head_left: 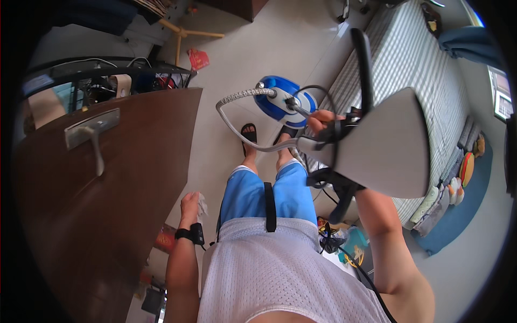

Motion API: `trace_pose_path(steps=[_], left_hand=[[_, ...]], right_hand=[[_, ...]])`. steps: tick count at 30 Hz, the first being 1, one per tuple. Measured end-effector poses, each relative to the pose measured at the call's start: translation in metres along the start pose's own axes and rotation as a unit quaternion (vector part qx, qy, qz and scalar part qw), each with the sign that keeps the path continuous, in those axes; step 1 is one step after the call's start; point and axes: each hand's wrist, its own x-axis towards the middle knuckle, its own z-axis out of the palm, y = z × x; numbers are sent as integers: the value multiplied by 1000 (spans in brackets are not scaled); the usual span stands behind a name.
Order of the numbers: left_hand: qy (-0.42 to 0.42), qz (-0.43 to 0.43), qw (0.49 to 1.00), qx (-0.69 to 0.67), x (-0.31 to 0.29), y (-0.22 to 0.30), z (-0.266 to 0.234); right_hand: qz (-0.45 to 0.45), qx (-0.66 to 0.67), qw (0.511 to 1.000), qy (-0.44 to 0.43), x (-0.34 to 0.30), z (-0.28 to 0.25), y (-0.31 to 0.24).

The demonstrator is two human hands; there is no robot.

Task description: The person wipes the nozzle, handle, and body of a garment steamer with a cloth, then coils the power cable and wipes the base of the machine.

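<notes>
My right hand point(323, 121) is wrapped around the metal pole of a garment steamer, just above its blue and white base point(277, 110). The steamer's grey-white ironing board point(390, 145) rises toward me and hides part of my right forearm. Black arms point(363, 64) stick out on both sides of the board. A braided grey hose point(229, 119) loops from the base up to the pole. By my left hip hangs my left hand point(189, 203), its fingers closed on a crumpled white cloth or tissue point(202, 208); which one I cannot tell.
A brown door point(134, 177) with a metal handle stands at my left. On the right is a bed point(398, 59) with a checked sheet, with pillows and plush toys point(455, 191) along it. A wooden stand leg point(199, 34) and a red packet point(198, 59) are ahead on the floor.
</notes>
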Motion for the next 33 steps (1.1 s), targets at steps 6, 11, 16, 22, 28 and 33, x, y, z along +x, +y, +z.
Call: trace_pose_path(steps=[6, 11, 16, 22, 28, 33], left_hand=[[-62, 66, 995, -38, 64, 45, -50], [-90, 62, 993, -42, 136, 35, -84], [-167, 82, 982, -12, 210, 41, -112], [-260, 134, 953, 73, 303, 80, -138], [-315, 15, 946, 76, 391, 152, -172], [-336, 64, 935, 88, 483, 237, -179]], right_hand=[[-44, -112, 988, 99, -73, -57, -115], [-150, -198, 946, 208, -125, -88, -164], [-27, 66, 946, 316, -157, -66, -219], [0, 93, 914, 395, -165, -32, -276], [68, 48, 900, 428, -135, -23, -322], [183, -3, 848, 498, -107, -12, -356]])
